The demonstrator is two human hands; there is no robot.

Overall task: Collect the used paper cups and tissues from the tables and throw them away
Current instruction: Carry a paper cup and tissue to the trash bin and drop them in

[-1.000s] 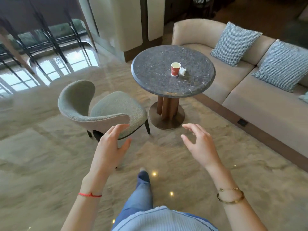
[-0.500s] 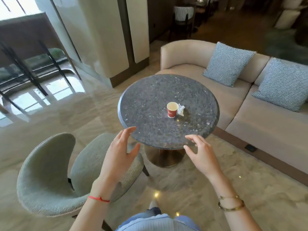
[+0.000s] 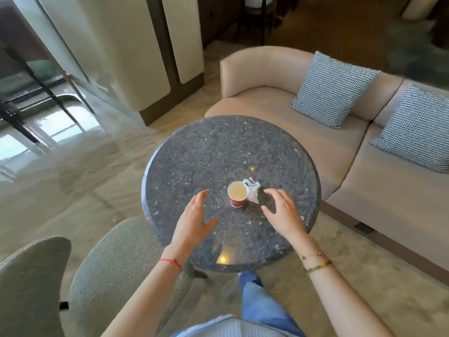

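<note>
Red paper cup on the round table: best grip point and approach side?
Wrap the red paper cup around its side wall just below the rim, coming from its left with the left hand. It stands upright with its mouth open, the crumpled tissue crowds its right side, and its left side is free.

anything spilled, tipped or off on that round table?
No spill shows. The red paper cup stands upright on the round table, with a crumpled tissue beside it on its right. Left hand and right hand are open, holding nothing.
</note>
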